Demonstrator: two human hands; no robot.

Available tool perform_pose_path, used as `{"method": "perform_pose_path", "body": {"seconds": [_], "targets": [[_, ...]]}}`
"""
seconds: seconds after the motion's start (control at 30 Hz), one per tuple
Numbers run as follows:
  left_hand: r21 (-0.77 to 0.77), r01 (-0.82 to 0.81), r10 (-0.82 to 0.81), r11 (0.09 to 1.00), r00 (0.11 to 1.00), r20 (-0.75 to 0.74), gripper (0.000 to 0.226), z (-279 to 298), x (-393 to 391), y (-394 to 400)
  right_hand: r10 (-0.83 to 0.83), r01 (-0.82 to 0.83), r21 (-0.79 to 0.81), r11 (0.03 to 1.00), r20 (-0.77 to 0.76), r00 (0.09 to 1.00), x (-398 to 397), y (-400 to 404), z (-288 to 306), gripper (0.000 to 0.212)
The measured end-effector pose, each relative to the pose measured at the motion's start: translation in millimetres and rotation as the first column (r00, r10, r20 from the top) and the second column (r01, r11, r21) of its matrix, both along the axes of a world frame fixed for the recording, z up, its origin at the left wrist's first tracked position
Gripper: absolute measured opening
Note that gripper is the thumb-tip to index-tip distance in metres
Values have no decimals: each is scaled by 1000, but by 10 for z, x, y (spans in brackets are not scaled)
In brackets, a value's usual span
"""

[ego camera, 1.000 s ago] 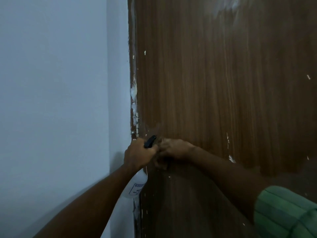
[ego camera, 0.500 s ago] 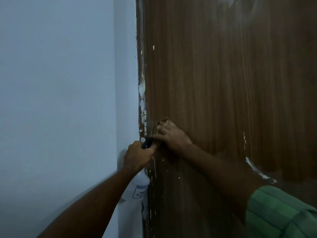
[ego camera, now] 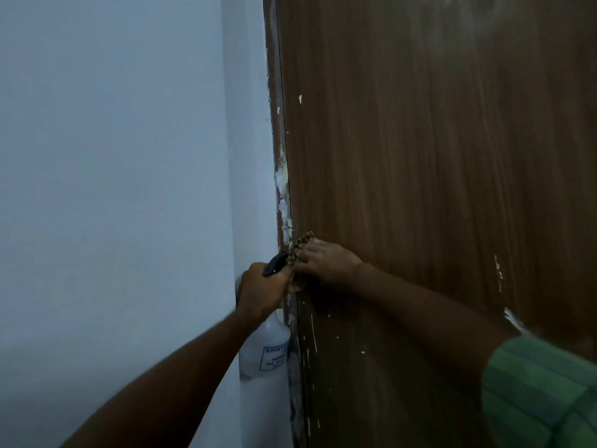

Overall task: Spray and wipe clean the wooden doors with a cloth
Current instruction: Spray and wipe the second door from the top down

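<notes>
Wooden door (ego camera: 436,156): one; flat slab, brown vertical-grain veneer, faintly streaked; fills the right half of the view.
Paint flecks (ego camera: 300,98): many, too small to count; white specks and short drips scattered on the door face, denser near its left edge and lower part.
Door frame (ego camera: 274,124): one narrow brown strip between door and wall; chipped, with white patches along its middle stretch.
Wall (ego camera: 113,156): one; smooth, pale blue-grey, matt; left half of the view.
Cloth (ego camera: 298,245): one; small, crumpled, checked brown-and-tan weave; lies on the door's left edge at mid-height, mostly covered by the hand, one corner sticking out above the fingers.
Right hand (ego camera: 323,261): one; the grip is fingers laid over the cloth, pressing it flat to the door; whether they curl round it cannot be told.
Spray bottle (ego camera: 263,347): one; translucent white plastic, rounded shoulder, printed blue-bordered label, text too blurred to read; hangs below the fist, just beside the frame.
Trigger head (ego camera: 274,264): one; black plastic, pokes out above the fist, touching the cloth.
Left hand (ego camera: 261,291): one; grip closed tight round the bottle's neck.
Sleeve (ego camera: 542,392): one; green, ribbed fabric, lower right corner, on the right arm.
</notes>
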State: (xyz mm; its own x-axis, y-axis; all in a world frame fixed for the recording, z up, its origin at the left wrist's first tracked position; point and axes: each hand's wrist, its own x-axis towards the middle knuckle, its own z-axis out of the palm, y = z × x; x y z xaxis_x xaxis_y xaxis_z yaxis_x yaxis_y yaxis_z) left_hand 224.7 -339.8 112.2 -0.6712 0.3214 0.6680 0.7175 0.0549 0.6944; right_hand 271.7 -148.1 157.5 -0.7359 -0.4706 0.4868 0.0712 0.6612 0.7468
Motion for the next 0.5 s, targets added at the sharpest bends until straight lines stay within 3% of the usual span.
{"method": "perform_pose_path", "body": {"seconds": [0.07, 0.13, 0.23, 0.4, 0.5], "targets": [[-11, 0, 0, 1000, 1000, 6, 37, -9, -15, 13, 6, -7, -24, 1000, -41, 999, 13, 15, 307, 53], [5, 23, -23, 1000, 999, 30, 35, -23, -8, 25, -29, 6, -121, 993, -192, 981, -13, 65, 523, 53], [33, 13, -14, 999, 999, 36, 32, -47, 75, 20, -49, -24, -253, 967, -278, 959, -85, -35, 387, 57], [226, -59, 41, 972, 996, 84, 30, -77, 187, 2, 6, -34, -215, 976, -131, 991, -165, -54, -707, 58], [218, -35, 10, 975, 993, 116, 28, -143, 238, -34, -31, 22, 60, 998, 148, 989, -73, 1, -961, 60]]}}
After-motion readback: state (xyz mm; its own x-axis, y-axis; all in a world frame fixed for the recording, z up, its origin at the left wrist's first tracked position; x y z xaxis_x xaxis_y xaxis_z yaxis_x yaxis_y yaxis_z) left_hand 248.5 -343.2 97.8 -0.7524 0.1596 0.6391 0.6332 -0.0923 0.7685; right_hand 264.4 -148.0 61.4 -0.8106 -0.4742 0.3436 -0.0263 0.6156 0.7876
